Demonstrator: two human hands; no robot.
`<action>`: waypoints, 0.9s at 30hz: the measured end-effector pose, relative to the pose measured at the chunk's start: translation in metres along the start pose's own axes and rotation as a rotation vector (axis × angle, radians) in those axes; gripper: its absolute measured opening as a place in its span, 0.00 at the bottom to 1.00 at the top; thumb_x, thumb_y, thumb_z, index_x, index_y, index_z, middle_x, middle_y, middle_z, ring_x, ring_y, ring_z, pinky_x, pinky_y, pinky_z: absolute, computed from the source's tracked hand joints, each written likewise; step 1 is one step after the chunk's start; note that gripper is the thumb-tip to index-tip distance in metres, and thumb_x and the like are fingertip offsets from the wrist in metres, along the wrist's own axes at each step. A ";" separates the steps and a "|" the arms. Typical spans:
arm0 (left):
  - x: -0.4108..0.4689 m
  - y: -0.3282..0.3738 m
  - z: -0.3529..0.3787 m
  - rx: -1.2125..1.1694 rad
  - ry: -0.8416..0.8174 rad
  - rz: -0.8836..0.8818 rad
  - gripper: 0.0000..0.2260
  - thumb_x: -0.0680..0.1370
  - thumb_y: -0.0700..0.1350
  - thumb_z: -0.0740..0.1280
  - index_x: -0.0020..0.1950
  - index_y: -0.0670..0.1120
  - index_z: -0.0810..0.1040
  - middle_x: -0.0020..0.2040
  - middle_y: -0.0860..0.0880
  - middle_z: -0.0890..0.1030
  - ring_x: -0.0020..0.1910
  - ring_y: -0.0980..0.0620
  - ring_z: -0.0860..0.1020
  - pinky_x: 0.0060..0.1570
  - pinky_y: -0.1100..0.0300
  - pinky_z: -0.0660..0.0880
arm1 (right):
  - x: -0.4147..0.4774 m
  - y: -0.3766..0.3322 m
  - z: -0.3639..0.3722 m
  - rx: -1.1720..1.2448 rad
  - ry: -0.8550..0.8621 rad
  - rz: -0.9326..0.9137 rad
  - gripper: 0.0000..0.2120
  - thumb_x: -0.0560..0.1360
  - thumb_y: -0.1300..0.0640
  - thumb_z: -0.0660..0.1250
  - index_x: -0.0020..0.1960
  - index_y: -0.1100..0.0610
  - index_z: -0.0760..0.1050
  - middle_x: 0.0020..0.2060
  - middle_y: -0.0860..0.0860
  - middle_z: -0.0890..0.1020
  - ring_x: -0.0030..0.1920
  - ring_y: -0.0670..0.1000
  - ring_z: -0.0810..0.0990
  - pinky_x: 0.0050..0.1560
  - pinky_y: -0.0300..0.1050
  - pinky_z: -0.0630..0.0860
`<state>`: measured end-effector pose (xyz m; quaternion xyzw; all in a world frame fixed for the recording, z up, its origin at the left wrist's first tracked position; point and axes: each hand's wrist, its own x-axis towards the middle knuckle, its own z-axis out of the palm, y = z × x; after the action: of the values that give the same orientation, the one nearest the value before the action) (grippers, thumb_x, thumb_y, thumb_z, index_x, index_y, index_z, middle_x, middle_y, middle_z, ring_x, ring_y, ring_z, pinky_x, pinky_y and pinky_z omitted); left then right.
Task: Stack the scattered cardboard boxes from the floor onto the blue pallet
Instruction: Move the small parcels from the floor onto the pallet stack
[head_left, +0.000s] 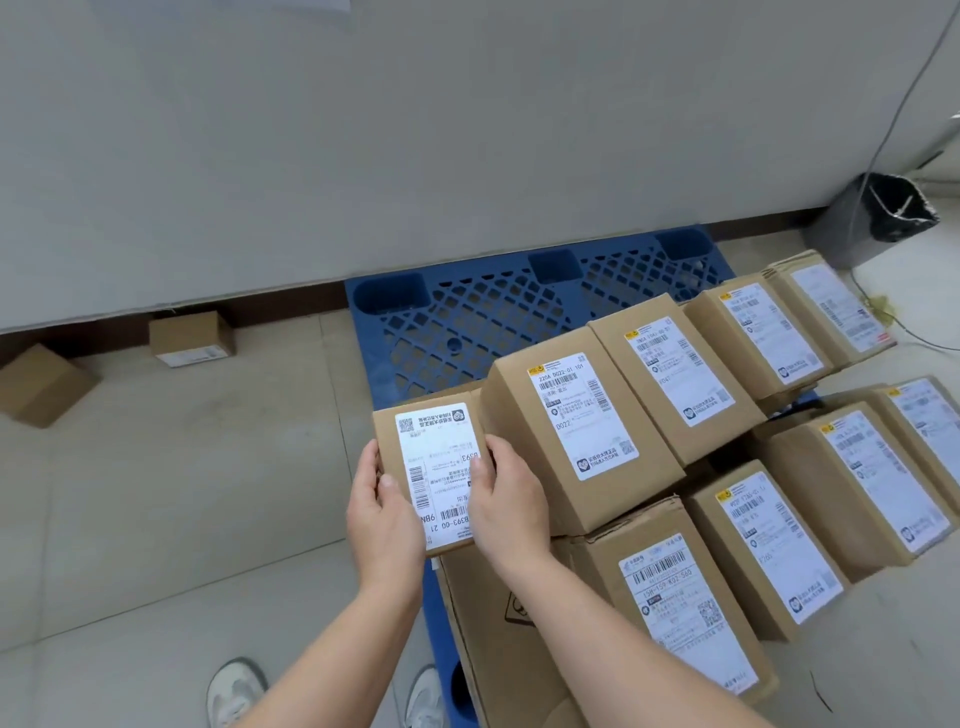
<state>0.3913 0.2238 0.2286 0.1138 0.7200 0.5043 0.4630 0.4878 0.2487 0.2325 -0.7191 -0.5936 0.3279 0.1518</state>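
A pale grey wall (467, 130) fills the upper half of the frame, with a dark skirting strip where it meets a floor (156, 519) of light tiles. A blue pallet (467, 312) with a lattice top lies against the wall at centre, its far left part bare. Labelled cardboard boxes (670, 374) cover its right side in two rows running toward the right edge of the frame, some sitting on others; the biggest, a long box (519, 649) with a printed warning symbol, lies at the lower centre. At the upper right stands a grey bin (852, 223) lined with a black bag, and a thin cable hangs beside it. Two loose boxes (191, 338) rest on the floor at the left by the skirting, well apart from the pallet. At centre a small box (436, 467) with a white label is gripped at the pallet's left edge, just beside the nearest stacked box. The left hand (384, 514) clasps its left side and the right hand (506, 509) its right, the fingers wrapped around the edges with thumbs pressed on the label. Two white shoes (236, 691) show at the bottom edge.
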 end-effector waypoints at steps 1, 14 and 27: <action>0.003 -0.006 0.001 0.007 -0.004 -0.015 0.19 0.82 0.39 0.52 0.70 0.53 0.70 0.61 0.56 0.78 0.54 0.58 0.78 0.50 0.58 0.76 | 0.001 0.005 0.006 -0.042 -0.019 0.019 0.15 0.81 0.54 0.54 0.66 0.53 0.70 0.57 0.48 0.77 0.55 0.52 0.75 0.53 0.49 0.73; 0.038 -0.050 0.018 0.144 -0.211 -0.339 0.16 0.83 0.43 0.55 0.71 0.48 0.61 0.53 0.51 0.81 0.42 0.52 0.82 0.30 0.60 0.75 | 0.014 0.036 0.039 -0.233 -0.107 0.144 0.17 0.81 0.56 0.54 0.68 0.57 0.68 0.64 0.53 0.69 0.63 0.54 0.69 0.60 0.47 0.67; 0.028 -0.036 0.024 0.249 -0.313 -0.423 0.17 0.83 0.44 0.54 0.73 0.48 0.57 0.47 0.55 0.77 0.39 0.56 0.76 0.31 0.59 0.68 | 0.010 0.033 0.036 -0.311 -0.103 0.130 0.13 0.79 0.59 0.56 0.60 0.58 0.73 0.62 0.50 0.74 0.61 0.53 0.70 0.57 0.46 0.70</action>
<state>0.4059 0.2398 0.1811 0.0933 0.7040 0.2806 0.6458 0.4895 0.2436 0.1829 -0.7530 -0.5963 0.2778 -0.0137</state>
